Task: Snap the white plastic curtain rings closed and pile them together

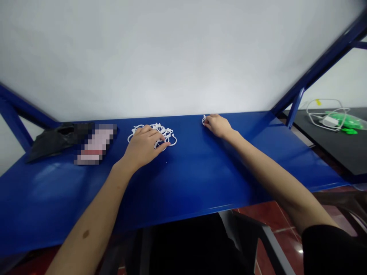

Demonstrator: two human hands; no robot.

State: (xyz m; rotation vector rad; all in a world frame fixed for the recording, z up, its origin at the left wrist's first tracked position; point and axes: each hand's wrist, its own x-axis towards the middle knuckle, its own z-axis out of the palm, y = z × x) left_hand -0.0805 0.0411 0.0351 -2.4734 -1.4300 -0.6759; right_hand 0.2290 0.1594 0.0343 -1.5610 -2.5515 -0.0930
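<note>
A heap of thin white plastic rings (168,134) lies on the blue shelf; some have small nubs on them and look like curtain rings. My left hand (146,142) rests over the heap's left and middle part, fingers stretched and thumb apart, hiding some of the rings. Farther right, near the back edge, my right hand (217,124) pinches one white plastic ring (203,120) between thumb and fingers. Part of that ring is covered by the fingertips.
Left of the heap lie a blurred-out flat pink item (96,144) and a crumpled black bag (54,139). Blue metal posts (295,107) flank the blue shelf (183,179). A white cable (312,114) and green plastic items (345,121) sit on a black surface at right.
</note>
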